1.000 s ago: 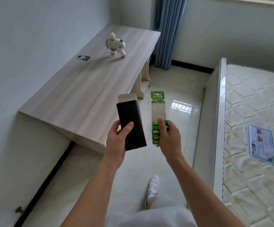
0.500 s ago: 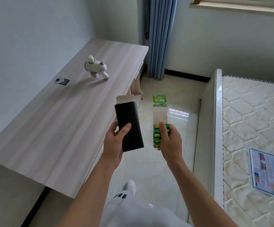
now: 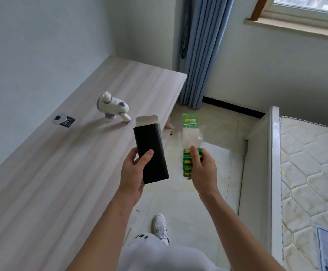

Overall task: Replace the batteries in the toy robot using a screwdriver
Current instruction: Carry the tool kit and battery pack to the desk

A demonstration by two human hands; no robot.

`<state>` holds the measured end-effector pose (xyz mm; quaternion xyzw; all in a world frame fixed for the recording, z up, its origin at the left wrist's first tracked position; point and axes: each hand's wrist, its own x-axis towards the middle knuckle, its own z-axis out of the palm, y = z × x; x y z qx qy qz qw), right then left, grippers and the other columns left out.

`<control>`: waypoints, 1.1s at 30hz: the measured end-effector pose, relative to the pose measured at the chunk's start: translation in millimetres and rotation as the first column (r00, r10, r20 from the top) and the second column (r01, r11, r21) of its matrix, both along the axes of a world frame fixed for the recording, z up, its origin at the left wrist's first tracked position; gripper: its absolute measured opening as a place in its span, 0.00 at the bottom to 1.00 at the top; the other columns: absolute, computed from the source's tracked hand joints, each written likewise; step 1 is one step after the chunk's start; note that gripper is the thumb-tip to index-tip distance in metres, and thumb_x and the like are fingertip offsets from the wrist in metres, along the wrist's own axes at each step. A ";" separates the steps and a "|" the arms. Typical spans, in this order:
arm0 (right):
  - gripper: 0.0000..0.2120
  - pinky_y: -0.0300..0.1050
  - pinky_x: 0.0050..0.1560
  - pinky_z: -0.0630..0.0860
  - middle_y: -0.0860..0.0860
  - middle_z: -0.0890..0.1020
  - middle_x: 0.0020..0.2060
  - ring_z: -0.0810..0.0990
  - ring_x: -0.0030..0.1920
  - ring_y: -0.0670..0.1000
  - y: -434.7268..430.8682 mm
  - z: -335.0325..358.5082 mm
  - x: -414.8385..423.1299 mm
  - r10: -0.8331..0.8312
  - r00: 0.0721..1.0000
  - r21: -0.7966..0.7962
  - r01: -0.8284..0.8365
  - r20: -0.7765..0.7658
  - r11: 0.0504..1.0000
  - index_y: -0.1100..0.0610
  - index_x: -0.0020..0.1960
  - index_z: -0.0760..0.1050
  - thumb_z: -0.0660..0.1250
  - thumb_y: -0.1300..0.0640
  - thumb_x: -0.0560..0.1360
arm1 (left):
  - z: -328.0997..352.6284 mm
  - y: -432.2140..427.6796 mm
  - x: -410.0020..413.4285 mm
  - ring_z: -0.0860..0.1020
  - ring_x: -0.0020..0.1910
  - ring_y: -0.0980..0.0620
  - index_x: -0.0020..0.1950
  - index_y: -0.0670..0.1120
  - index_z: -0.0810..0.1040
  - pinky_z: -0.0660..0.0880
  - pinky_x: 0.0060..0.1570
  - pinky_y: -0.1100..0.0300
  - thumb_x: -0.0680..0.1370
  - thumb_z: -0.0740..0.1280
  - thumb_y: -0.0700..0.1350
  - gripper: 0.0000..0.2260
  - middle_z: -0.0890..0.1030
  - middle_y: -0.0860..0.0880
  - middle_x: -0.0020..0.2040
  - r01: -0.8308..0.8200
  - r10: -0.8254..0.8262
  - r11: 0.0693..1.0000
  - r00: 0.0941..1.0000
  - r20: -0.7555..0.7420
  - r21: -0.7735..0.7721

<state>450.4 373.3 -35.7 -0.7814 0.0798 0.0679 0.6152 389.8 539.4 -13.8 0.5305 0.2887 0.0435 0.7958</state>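
Pale grey walls (image 3: 41, 45), long light-wood tabletop (image 3: 61, 173) against the left wall, blue curtain (image 3: 204, 55) in the corner, daylit window (image 3: 306, 4) upper right, glossy cream floor tiles (image 3: 182, 202), quilted mattress (image 3: 311, 173) in white bed frame (image 3: 274, 153)

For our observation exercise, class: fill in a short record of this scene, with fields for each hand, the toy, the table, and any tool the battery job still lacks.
Left hand: holds black box, top flap open
Right hand: holds battery pack, green cells in clear wrap
Toy robot: stands on table, untouched
Also on table: small black-and-white tag, left of toy robot
Screwdriver: none visible
Surroundings: mattress at right, blue curtain beyond the table's far end
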 end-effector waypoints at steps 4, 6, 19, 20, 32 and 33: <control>0.18 0.42 0.28 0.75 0.56 0.78 0.37 0.79 0.36 0.53 39.3 5.8 61.8 0.038 0.999 0.002 -0.038 0.003 0.999 0.61 0.45 0.73 0.61 0.46 0.82 | 0.3 29.0 54.4 0.83 0.55 0.42 0.63 0.49 0.78 0.82 0.48 0.51 0.78 0.70 0.45 0.14 0.84 0.45 0.55 -0.014 0.014 1.000 1.000 -0.007 -0.007; 0.18 0.42 0.28 0.75 0.55 0.78 0.36 0.79 0.35 0.53 53.4 7.3 86.1 0.054 0.999 0.005 -0.054 0.005 0.999 0.61 0.45 0.73 0.61 0.46 0.82 | -0.3 38.9 78.4 0.83 0.55 0.41 0.63 0.49 0.78 0.82 0.49 0.49 0.78 0.70 0.45 0.14 0.84 0.44 0.55 -0.028 0.028 0.999 1.000 -0.015 -0.015; 0.18 0.52 0.31 0.77 0.52 0.77 0.33 0.78 0.33 0.53 110.2 -5.1 247.8 0.204 0.979 -0.024 -0.203 0.015 0.979 0.58 0.42 0.73 0.61 0.44 0.81 | -4.4 76.8 216.6 0.85 0.53 0.45 0.61 0.48 0.79 0.82 0.54 0.46 0.78 0.71 0.41 0.12 0.87 0.47 0.51 -0.156 0.156 0.985 0.988 0.002 -0.068; 0.18 0.52 0.31 0.78 0.52 0.78 0.33 0.78 0.34 0.53 115.5 -6.2 263.5 0.228 0.974 -0.025 -0.228 0.011 0.973 0.58 0.42 0.73 0.61 0.44 0.81 | -4.3 78.8 227.7 0.85 0.53 0.46 0.61 0.49 0.79 0.82 0.54 0.46 0.77 0.71 0.41 0.13 0.87 0.47 0.51 -0.180 0.180 0.981 0.984 0.004 -0.069; 0.16 0.46 0.28 0.75 0.51 0.77 0.32 0.77 0.31 0.50 184.2 3.3 410.1 0.678 0.735 -0.071 -0.676 0.008 0.733 0.56 0.41 0.71 0.60 0.47 0.83 | 4.7 87.7 318.2 0.84 0.53 0.49 0.62 0.48 0.79 0.81 0.57 0.48 0.78 0.69 0.38 0.13 0.86 0.48 0.52 -0.623 0.622 0.780 0.782 -0.036 -0.062; 0.16 0.44 0.27 0.74 0.50 0.77 0.32 0.77 0.31 0.49 189.4 2.9 412.2 0.713 0.701 -0.073 -0.711 0.009 0.700 0.56 0.41 0.70 0.60 0.47 0.83 | 4.3 87.5 317.6 0.84 0.54 0.48 0.63 0.48 0.79 0.81 0.57 0.47 0.78 0.69 0.39 0.14 0.86 0.47 0.54 -0.655 0.654 0.754 0.756 -0.045 -0.055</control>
